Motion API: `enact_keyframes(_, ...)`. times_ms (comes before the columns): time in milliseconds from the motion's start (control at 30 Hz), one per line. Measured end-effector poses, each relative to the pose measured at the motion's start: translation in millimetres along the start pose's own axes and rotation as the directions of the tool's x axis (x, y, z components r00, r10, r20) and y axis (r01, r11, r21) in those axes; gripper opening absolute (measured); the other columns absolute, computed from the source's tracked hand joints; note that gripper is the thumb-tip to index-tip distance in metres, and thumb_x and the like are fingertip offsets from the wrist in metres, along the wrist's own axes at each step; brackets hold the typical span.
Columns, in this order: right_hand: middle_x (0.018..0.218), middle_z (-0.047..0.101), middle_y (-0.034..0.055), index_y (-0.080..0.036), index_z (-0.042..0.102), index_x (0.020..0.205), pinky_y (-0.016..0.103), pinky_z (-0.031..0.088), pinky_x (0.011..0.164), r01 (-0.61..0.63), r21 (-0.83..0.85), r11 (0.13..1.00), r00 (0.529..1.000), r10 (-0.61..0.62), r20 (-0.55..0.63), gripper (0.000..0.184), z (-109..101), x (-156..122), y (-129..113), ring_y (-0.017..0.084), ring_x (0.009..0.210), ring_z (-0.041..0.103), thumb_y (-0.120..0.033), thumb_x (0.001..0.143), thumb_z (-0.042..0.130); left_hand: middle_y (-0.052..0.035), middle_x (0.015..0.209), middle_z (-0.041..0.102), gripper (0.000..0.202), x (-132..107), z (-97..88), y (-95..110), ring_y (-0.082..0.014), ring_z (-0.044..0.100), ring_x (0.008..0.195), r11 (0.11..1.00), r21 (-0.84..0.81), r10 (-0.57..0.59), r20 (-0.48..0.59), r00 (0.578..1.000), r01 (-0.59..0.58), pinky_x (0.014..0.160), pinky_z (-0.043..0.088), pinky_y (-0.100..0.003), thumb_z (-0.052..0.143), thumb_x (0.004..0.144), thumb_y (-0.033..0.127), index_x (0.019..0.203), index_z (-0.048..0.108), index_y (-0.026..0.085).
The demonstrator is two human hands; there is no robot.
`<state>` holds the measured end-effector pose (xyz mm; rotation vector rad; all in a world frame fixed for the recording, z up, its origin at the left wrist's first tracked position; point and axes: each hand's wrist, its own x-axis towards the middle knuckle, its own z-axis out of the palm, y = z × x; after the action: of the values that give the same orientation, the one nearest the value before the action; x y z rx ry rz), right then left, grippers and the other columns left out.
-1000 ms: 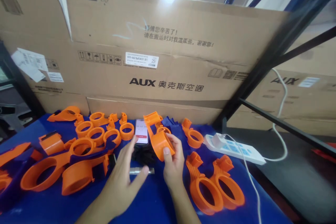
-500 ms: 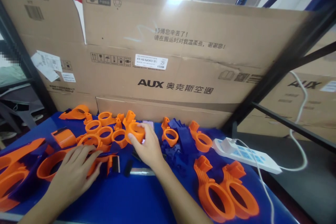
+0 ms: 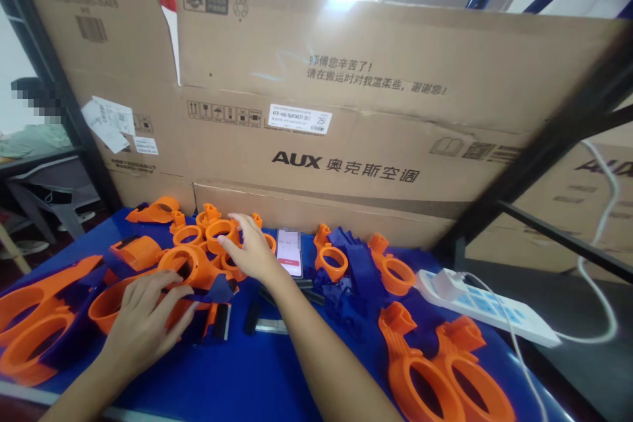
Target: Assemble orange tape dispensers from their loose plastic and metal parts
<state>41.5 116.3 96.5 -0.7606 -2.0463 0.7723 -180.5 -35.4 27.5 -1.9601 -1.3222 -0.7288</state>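
Over the cluster at the back left, my right hand (image 3: pixel 252 247) is closed on the rim of an orange tape dispenser (image 3: pixel 221 232), thumb on the near side. Its lower part is hidden among other orange dispensers (image 3: pixel 186 235) close by. My left hand (image 3: pixel 141 316) lies over another orange dispenser (image 3: pixel 106 306) with a blue part, fingers spread and loosely bent, touching it. A black-and-silver blade piece (image 3: pixel 223 322) sticks out beside my left thumb.
A phone (image 3: pixel 289 254) with a lit screen lies behind my right wrist. Blue pieces (image 3: pixel 359 270) and more orange dispensers (image 3: pixel 410 382) are on the right, near a white power strip (image 3: pixel 494 306) with cables. Cardboard (image 3: pixel 316 138) walls off the back; black posts flank the table.
My right hand has moved left with the orange dispenser, over the cluster, uncovering the phone. My left hand keeps its place on the dispenser. The view has shifted slightly.
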Motion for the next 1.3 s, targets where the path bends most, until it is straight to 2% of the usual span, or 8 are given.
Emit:
enact_keyframes(133,0.139,0.063,0.0062,-0.029,0.057,0.138,0.044,0.048,0.107,0.041,0.219,0.975,0.979,-0.082,0.186,0.038,-28.3,-33.2,-19.2,0.022,0.125,0.061,-0.045,0.108,0.041,-0.0136,0.116,0.069,0.021,0.5,7.3,0.1,-0.0328,0.066,0.108,0.999,0.017,-0.029,-0.047,0.998,0.030,0.093,0.044,-0.046,0.074,0.087,0.032,0.105,0.070,0.023)
enact_keyframes(233,0.148,0.056,0.0072,-0.032,0.051,0.145,0.043,0.050,0.106,0.093,0.215,0.972,0.936,-0.159,0.313,0.064,-36.8,-56.6,-33.5,0.026,0.129,0.058,-0.047,0.088,0.075,-0.0146,0.117,0.068,0.019,2.7,9.0,0.6,-0.0324,0.066,0.108,0.999,0.038,-0.034,-0.101,0.994,0.038,0.091,0.045,-0.044,0.074,0.087,0.031,0.103,0.071,0.023)
enact_keyframes(567,0.142,0.055,0.0096,-0.026,0.060,0.118,0.040,0.050,0.105,0.147,0.175,0.973,0.979,-0.169,0.114,0.038,-53.6,-74.4,-41.8,0.024,0.132,0.055,-0.032,0.085,0.079,-0.0060,0.150,0.041,0.061,32.7,-6.6,22.4,-0.0356,0.052,0.130,0.995,0.099,0.028,-0.266,0.964,-0.002,0.105,0.047,-0.048,0.085,0.076,0.023,0.131,0.065,0.038)
enact_keyframes(700,0.138,0.059,0.0094,-0.027,0.058,0.117,0.044,0.047,0.110,0.153,0.195,0.969,0.987,-0.161,0.026,0.033,-87.2,-85.2,-41.8,0.025,0.131,0.057,-0.026,0.088,0.074,-0.0093,0.166,0.013,0.092,57.1,-7.9,62.2,-0.0447,0.030,0.146,0.939,-0.314,-0.249,-0.339,0.907,0.140,0.111,0.044,-0.059,0.082,0.078,0.029,0.156,0.033,0.036)
enact_keyframes(867,0.140,0.060,0.0101,-0.026,0.059,0.112,0.046,0.046,0.109,0.135,0.254,0.958,0.990,-0.121,-0.069,0.031,-126.0,-100.3,-36.5,0.028,0.130,0.058,-0.018,0.084,0.069,-0.0124,0.165,0.029,0.072,80.1,-16.0,118.5,-0.0396,0.047,0.139,0.161,-0.934,-0.579,0.172,0.797,0.319,0.106,0.047,-0.061,0.049,0.097,0.057,0.159,0.018,0.039)
enact_keyframes(1000,0.132,0.067,0.0081,-0.025,0.068,0.113,0.051,0.042,0.111,0.087,0.250,0.964,0.995,-0.096,0.021,0.041,-150.1,-106.7,-33.4,0.032,0.129,0.059,-0.013,0.075,0.061,-0.0174,0.151,0.052,0.081,95.9,-23.0,131.2,-0.0406,0.063,0.119,-0.596,-0.665,-0.232,0.679,0.696,0.450,0.086,0.058,-0.059,0.009,0.095,0.075,0.155,0.038,0.029)
enact_keyframes(1133,0.134,0.066,0.0068,-0.026,0.073,0.108,0.051,0.044,0.107,-0.005,0.235,0.972,0.987,-0.034,0.159,0.041,-162.6,-110.2,-30.6,0.033,0.127,0.059,-0.019,0.071,0.060,-0.0197,0.138,0.064,0.081,99.2,-12.8,134.3,-0.0427,0.063,0.120,-0.770,-0.318,0.141,0.761,0.633,0.553,0.086,0.057,-0.058,0.026,0.093,0.077,0.139,0.061,0.020)
enact_keyframes(1300,0.140,0.059,0.0070,-0.026,0.075,0.100,0.052,0.046,0.103,-0.044,0.272,0.961,0.989,0.003,0.148,0.029,-162.6,-117.0,-20.0,0.033,0.126,0.058,-0.028,0.072,0.067,-0.0158,0.124,0.073,0.060,81.3,6.1,145.1,-0.0386,0.060,0.129,-0.789,-0.245,0.246,0.714,0.656,0.564,0.113,0.041,-0.056,0.053,0.089,0.068,0.121,0.075,0.021)
